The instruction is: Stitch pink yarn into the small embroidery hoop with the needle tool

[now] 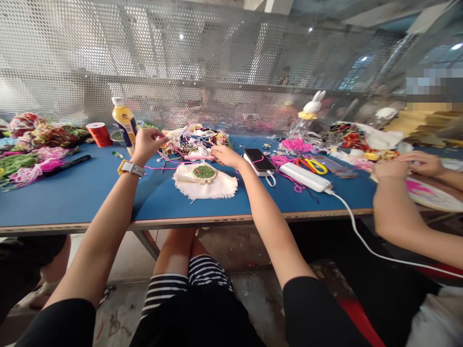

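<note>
A small embroidery hoop [204, 172] with green stitching lies on a frayed white cloth [205, 185] on the blue table [72, 202]. My left hand [146, 143] is raised above the table to the left of it, fingers pinched on a pink thread [159, 167] that runs toward the hoop. My right hand [224, 155] rests just behind the cloth and grips a pink punch needle tool [198, 157]. A tangle of coloured yarn [197, 137] lies right behind both hands.
A yellow glue bottle [125, 123] and a red thread spool [100, 134] stand at the back left, by yarn piles [32, 144]. A phone [259, 159], white power bank [306, 177] with cable and yellow scissors [311, 165] lie right. Another person's hands [401, 166] work at the far right.
</note>
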`<state>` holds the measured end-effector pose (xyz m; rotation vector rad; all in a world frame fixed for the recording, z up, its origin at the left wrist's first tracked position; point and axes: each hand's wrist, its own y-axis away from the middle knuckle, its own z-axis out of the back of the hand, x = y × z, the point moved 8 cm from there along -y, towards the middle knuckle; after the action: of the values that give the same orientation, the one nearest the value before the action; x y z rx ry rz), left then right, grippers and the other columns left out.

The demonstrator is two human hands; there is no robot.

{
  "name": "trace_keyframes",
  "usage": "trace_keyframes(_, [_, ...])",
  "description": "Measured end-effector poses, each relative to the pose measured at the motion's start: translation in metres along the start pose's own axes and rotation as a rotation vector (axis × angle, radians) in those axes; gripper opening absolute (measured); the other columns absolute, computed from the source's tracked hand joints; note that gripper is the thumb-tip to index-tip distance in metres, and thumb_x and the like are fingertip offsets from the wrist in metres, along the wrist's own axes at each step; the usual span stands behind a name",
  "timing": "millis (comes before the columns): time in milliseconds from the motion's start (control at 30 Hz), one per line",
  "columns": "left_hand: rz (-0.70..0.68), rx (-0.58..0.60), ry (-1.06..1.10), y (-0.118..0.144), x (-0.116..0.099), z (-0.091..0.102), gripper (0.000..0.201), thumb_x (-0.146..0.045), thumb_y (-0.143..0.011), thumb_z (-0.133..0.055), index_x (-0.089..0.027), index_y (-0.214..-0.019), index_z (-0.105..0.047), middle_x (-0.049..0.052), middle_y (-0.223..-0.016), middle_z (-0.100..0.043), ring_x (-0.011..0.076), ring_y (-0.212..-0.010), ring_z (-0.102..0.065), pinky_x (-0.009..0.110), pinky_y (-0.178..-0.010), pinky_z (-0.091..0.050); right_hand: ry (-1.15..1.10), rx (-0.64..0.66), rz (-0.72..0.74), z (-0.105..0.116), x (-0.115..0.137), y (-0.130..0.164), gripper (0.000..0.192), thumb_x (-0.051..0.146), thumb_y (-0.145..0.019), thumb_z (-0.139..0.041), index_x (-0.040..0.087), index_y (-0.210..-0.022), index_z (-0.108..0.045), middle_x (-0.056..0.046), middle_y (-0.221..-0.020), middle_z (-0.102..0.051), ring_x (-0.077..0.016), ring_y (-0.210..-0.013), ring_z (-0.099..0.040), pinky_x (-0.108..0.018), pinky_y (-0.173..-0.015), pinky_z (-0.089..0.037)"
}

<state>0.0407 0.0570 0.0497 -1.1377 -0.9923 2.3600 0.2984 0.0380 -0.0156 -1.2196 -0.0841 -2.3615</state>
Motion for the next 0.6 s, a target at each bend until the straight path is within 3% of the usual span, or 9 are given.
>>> trace_keyframes(200, [-0.012, -0.050, -0.264, -0.003, 0.012, 0.017, 0.016, -0.030, -0.072, -0.072, -0.017, -0.068, -0.066, -0.002, -0.059, -0.049, 0.0122, -0.060, -0.044, 0.026, -0.061, -0.036, 0.007, 0.231, -0.042, -0.016, -0.012, 0.002, 0.026, 0.026, -0.089, -0.059, 0.017, -0.065, -0.058, 0.007, -0.048, -0.039, -0.0069, -0.043, -0.031, -0.022, -0.047, -0.024])
trace_keyframes(333, [0.040, -0.130, -0.406, -0.003, 0.016, 0.035, 0.012, -0.028, -0.077, -0.069, -0.018, -0.082, -0.068, 0.000, -0.072, -0.056, 0.0151, -0.072, -0.049, 0.027, -0.072, -0.039, -0.016, 0.291, -0.079, -0.014, -0.019, 0.001, 0.018, 0.021, -0.083, -0.066, 0.014, -0.067, -0.064, 0.008, -0.045, -0.041, -0.0059, -0.043, -0.033, -0.021, -0.047, -0.026])
trace_keyframes(600, [0.400, -0.580, -0.335, 0.016, 0.057, 0.102, 0.018, -0.013, -0.090, -0.048, -0.008, -0.106, -0.054, 0.004, -0.092, -0.056, 0.0135, -0.085, -0.049, 0.033, -0.091, -0.039, -0.250, 0.153, -0.101, 0.014, -0.027, 0.008, 0.010, 0.018, -0.082, -0.067, 0.011, -0.075, -0.067, 0.004, -0.051, -0.053, -0.0066, -0.046, -0.041, -0.020, -0.045, -0.029])
